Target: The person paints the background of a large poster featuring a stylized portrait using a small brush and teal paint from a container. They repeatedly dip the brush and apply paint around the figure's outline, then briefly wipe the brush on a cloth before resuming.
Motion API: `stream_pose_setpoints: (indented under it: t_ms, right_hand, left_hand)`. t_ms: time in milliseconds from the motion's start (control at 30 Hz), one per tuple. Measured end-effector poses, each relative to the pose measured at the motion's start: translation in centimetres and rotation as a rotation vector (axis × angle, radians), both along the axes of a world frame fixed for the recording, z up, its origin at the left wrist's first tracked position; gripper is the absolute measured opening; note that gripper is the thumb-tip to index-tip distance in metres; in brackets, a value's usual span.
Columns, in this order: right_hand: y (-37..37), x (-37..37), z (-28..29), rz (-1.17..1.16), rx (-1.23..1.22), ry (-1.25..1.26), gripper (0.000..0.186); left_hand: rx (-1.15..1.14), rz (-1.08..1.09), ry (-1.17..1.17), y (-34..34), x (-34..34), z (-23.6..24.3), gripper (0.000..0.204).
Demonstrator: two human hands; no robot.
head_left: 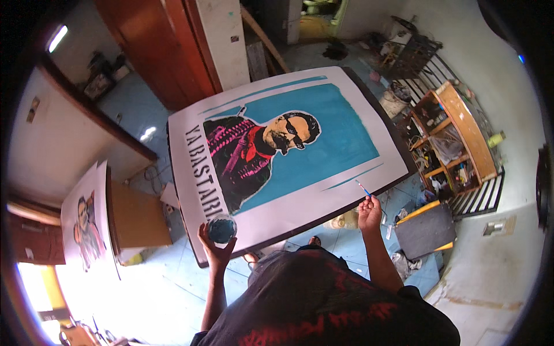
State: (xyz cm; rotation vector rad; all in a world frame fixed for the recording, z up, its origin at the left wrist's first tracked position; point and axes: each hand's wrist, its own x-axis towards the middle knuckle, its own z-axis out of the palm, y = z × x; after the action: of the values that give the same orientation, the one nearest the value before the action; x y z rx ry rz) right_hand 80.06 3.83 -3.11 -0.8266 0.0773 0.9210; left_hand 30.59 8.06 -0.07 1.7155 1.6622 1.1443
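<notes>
A large painted poster (pixel 340 138) on white paper lies on a dark-edged board (pixel 398 132). It shows a stylised figure in sunglasses and red scarf on teal, with stencilled lettering along its left side. My left hand (pixel 216 242) is closed round a small clear container of teal paint (pixel 222 229) over the poster's lower-left corner. My right hand (pixel 369 213) grips a thin blue-handled paintbrush (pixel 366 190) at the lower-right margin, its tip near a thin teal stroke (pixel 352 179).
A second painted poster (pixel 89 225) stands at left beside a wooden box (pixel 138 216). A cluttered wooden shelf unit (pixel 473 144) and a dark board with yellow edging (pixel 424 230) are at right. Behind are a wooden door (pixel 173 46) and pillar (pixel 222 29). My feet show below the board.
</notes>
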Motion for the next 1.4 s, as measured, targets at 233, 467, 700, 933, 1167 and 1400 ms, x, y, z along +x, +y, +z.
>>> stream_pose_setpoints:
  t_ms: [233, 467, 700, 933, 1167, 1400]
  right_hand:
    - [1.3, 4.1, 2.8, 0.148, -0.064, 0.009, 0.007]
    - [2.6, 3.0, 4.1, 0.297, -0.025, -0.173, 0.009]
    - [2.5, -3.2, 8.2, 0.358, -0.043, -0.372, 0.012]
    - [4.5, -3.7, 8.9, 0.329, -0.005, -0.422, 0.010]
    - [11.2, 0.5, 5.2, 0.393, -0.144, -0.504, 0.010]
    - [21.3, 4.6, 0.3, 0.581, -0.203, -0.735, 0.014]
  left_hand:
    - [-0.072, 0.085, -0.061, -6.1, 11.2, 0.3, 0.109]
    - [-0.013, 0.018, -0.028, -6.5, 14.4, 2.1, 0.105]
    - [0.036, -0.140, -0.026, -2.2, 14.4, 3.0, 0.109]
    - [0.039, -0.185, -0.068, -0.6, 14.8, 4.2, 0.110]
    - [0.071, -0.011, 0.029, -2.3, 13.8, 1.2, 0.102]
    - [-0.093, 0.117, 0.035, -3.7, 16.2, 1.2, 0.107]
